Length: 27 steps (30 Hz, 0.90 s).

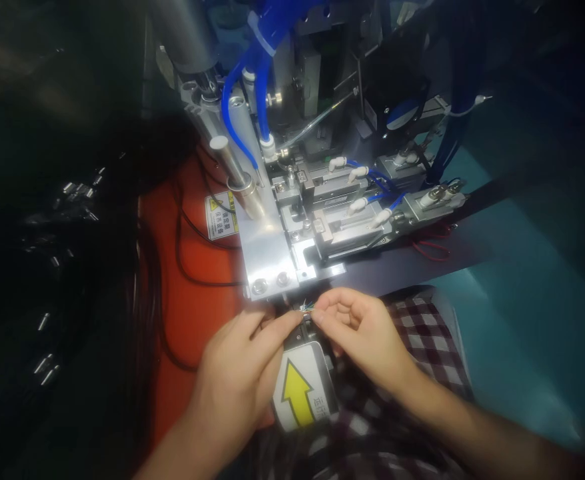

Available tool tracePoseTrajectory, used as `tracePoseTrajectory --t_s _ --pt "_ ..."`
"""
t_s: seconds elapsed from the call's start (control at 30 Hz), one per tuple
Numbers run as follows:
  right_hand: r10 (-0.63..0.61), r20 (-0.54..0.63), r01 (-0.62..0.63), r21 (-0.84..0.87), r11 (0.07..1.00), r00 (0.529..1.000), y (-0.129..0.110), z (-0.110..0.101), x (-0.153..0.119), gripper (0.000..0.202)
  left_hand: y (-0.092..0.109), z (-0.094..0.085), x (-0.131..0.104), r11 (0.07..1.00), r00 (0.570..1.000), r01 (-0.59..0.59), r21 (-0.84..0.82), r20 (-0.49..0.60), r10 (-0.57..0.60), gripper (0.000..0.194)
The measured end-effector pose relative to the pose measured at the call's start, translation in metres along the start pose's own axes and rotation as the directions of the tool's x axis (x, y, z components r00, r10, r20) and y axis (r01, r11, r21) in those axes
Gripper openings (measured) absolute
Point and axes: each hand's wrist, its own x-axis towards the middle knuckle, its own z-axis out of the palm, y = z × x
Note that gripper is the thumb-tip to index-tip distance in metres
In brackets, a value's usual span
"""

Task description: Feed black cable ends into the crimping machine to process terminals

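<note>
Locate the thin wires just off the near edge of the metal plate, pinched in the fingertips of the right hand; note the left hand with thumb at the wires, grip hidden and impossible to tell. Guard against crossed or bent wires from uneven finger pressure, and against slipping from too short a hold
</note>
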Motion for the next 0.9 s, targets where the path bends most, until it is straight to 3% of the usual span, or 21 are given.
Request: tracePoseTrajectory --t_s 0.2,0.9 --pt "0.067 0.027 -0.069 0.053 0.996 0.997 0.0001 0.0007 0.0016 0.016 -0.0005 0.0001 0.0009 1.0 1.0 -0.012 0.023 -0.004 0.012 0.03" --pt "0.074 0.062 -0.079 0.088 0.993 0.995 0.0026 0.0007 0.0008 0.014 -0.0013 0.0007 -0.0007 1.0 1.0 -0.015 0.019 0.007 0.015 0.03"
